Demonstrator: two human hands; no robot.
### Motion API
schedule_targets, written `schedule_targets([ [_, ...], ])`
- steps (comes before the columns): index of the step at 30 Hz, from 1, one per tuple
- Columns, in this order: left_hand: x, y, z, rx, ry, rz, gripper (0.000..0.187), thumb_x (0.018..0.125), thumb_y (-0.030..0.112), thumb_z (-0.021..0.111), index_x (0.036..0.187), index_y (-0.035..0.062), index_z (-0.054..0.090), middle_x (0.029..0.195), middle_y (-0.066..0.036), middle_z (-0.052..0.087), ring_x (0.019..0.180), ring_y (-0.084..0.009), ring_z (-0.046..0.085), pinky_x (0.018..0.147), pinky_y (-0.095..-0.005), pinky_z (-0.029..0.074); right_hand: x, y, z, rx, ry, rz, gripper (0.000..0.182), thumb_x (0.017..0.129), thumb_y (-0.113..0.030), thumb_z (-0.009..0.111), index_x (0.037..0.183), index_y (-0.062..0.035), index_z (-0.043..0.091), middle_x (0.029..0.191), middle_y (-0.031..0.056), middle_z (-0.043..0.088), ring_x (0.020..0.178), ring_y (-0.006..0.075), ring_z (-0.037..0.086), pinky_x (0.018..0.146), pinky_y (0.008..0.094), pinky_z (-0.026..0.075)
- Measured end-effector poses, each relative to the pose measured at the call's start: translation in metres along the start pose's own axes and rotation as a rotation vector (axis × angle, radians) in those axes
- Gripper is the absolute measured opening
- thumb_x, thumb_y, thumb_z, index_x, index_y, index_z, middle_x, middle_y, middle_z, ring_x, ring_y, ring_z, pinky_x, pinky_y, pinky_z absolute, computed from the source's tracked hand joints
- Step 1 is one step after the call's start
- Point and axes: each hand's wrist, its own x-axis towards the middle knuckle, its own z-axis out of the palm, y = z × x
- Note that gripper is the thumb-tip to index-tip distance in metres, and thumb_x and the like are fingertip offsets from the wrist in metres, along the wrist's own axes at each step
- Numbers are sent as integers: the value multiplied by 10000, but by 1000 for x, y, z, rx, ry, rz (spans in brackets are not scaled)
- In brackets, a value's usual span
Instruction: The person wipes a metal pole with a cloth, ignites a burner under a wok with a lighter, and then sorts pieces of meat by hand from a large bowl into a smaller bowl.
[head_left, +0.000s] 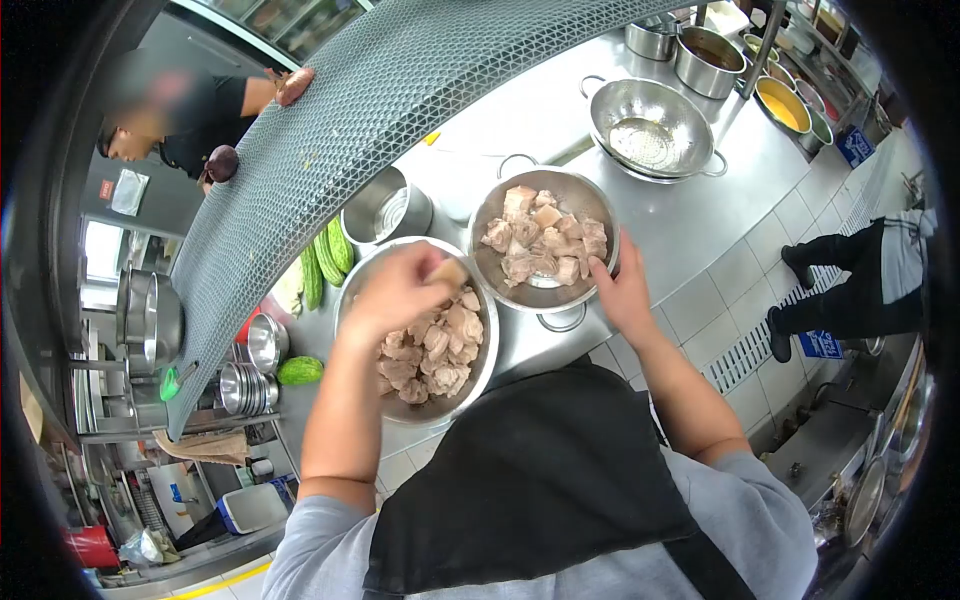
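Note:
Two steel vessels with pale meat chunks stand side by side on the steel counter. Over the upper part of the left bowl (489, 375), my left hand (395, 290) is closed on a piece of meat (449, 273), slightly blurred. Many meat chunks (435, 350) lie below it in that bowl. My right hand (624, 285) rests at the right rim of the handled colander (480, 250), fingers apart, the fingertips touching the edge. More meat chunks (545, 235) are heaped inside this colander.
An empty handled colander (650, 125) stands at the upper right, near pots (708, 60). Left are a steel pot (385, 205), green gourds (325, 255) and stacked bowls (248, 388). A mesh shelf (400, 90) hangs above. One person stands upper left, another's legs (850, 280) right.

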Motion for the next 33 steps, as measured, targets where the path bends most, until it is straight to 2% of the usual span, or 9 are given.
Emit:
schedule_targets([
  [6,-20,-38,-18,140,67,-121,298,815,261,727,938,-1,657,761,-66,640,672,-152,573,663,-301,487,14,7,-5,22,30,-22,600,929,-283,649,1414,-4,433,1157,176,523,743,199,557,741,340,506],
  [9,-4,-19,3,213,99,19,306,841,292,739,935,8,677,841,-98,681,771,-178,630,717,-331,500,17,1,-5,26,-22,69,577,934,-258,635,1411,-5,433,1187,184,525,887,255,590,844,368,499],
  [12,29,-1,41,-3,92,3,273,842,223,718,1033,30,694,944,-131,710,865,-226,674,774,-354,521,18,9,3,-90,50,-164,547,937,-223,617,1404,-2,436,1245,208,519,1090,325,566,967,402,455],
  [15,70,4,88,112,296,421,308,807,126,682,1107,51,679,1072,-118,682,1001,-321,634,911,-403,502,18,6,5,-26,46,-93,524,936,-194,601,1394,4,441,1288,230,512,1236,377,488,1048,428,398],
  [18,80,17,111,323,178,674,336,768,115,696,1101,78,691,1102,-90,665,1062,-311,594,960,-416,465,16,7,3,-87,70,-129,523,932,-186,598,1392,8,442,1282,238,518,1210,382,506,1030,431,413],
  [22,77,6,129,569,109,706,229,738,122,697,962,73,681,1017,-83,648,1021,-284,587,914,-429,463,14,11,5,-85,82,-82,539,924,-197,605,1395,5,440,1261,235,525,1196,386,516,1020,442,420],
  [26,58,19,84,401,107,504,186,741,127,692,896,32,652,950,-124,623,971,-336,594,858,-463,482,12,15,6,-23,72,-48,549,924,-208,604,1405,-8,430,1260,229,521,1192,385,518,1015,441,424],
  [31,79,26,95,459,143,419,485,786,139,677,1253,132,546,1134,-167,574,1006,-363,620,855,-468,516,14,12,8,-43,73,-72,548,937,-209,596,1416,-8,421,1306,229,505,1208,374,514,1016,422,428],
  [33,90,29,112,534,126,356,477,796,147,674,1258,141,553,1142,-166,573,1006,-364,624,858,-462,519,14,13,6,-43,61,-74,544,947,-212,594,1419,1,426,1343,230,495,1220,363,510,1019,406,429],
])
